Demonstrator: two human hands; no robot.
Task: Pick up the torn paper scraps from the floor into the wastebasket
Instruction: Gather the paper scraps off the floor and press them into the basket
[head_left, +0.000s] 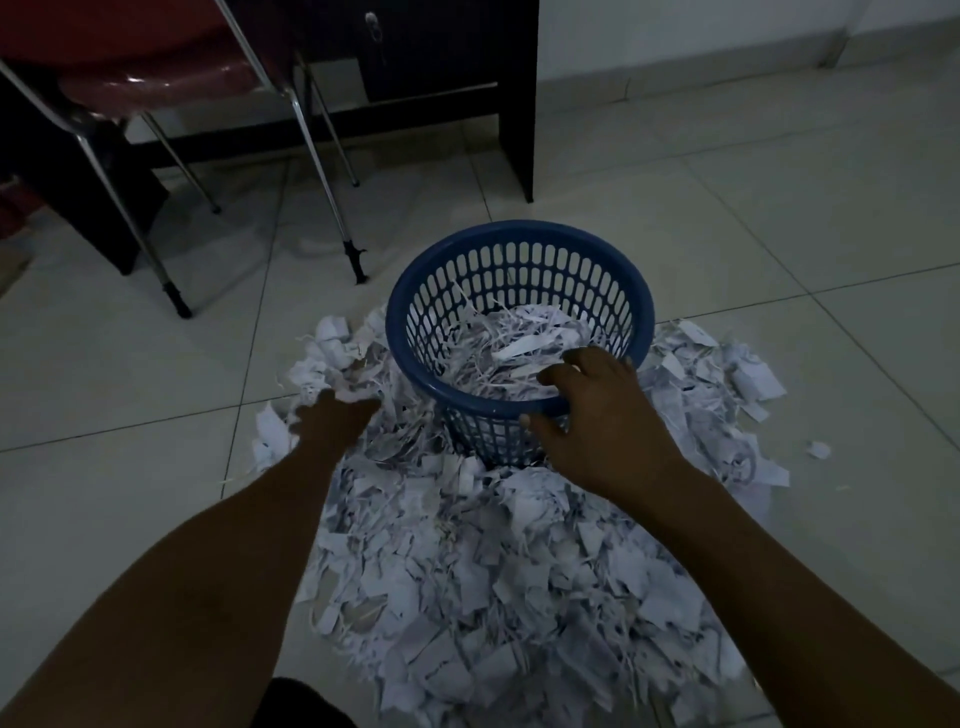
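Hands at a blue wastebasket amid torn paper.

The right hand (592, 415) grips the near rim of the blue slotted wastebasket (519, 244), fingers curled over the rim, thumb outside. The left hand (332, 415) reaches into the paper scraps (493, 571) heaped on the tiled floor (779, 208) around the basket; its fingers are blurred, so its grip cannot be told. More scraps lie inside the basket.

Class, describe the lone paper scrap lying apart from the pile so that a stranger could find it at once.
Start at the blue wastebasket in the middle of the tiled floor, ringed by a pile of scraps. Look past the pile's right edge. The lone scrap lies there on bare tile, touching no other paper.
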